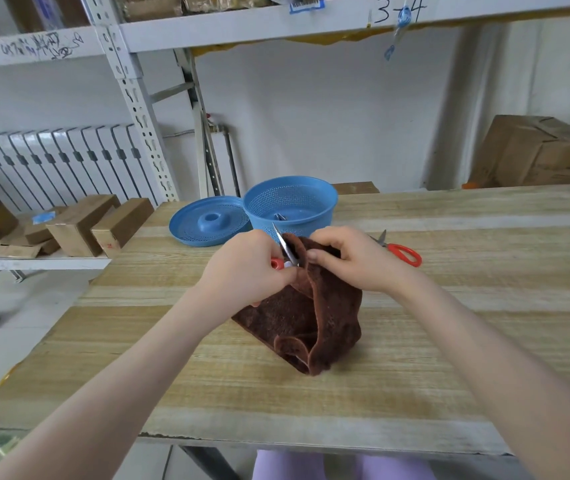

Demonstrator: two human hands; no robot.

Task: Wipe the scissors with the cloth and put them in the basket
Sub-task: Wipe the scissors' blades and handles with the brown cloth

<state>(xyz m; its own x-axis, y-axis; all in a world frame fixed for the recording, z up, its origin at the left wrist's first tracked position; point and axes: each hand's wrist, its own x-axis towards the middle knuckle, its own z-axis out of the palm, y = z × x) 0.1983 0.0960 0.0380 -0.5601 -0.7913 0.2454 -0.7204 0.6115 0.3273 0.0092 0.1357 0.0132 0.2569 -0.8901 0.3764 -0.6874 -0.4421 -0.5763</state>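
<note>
My left hand [247,263] grips the red handle of a pair of scissors [286,247], whose blades point up and away. My right hand [352,258] holds the top of a brown cloth [314,320] against the blades; the cloth hangs down onto the wooden table [449,358]. Behind my hands stands a blue perforated basket [290,202] with something metal lying inside it. A second pair of red-handled scissors [401,251] lies on the table just right of my right hand.
A blue lid [207,221] lies left of the basket. Cardboard boxes [79,226] sit on a low shelf to the left, and a bigger box [539,150] stands at the back right. A metal shelf rack [131,91] rises behind the table.
</note>
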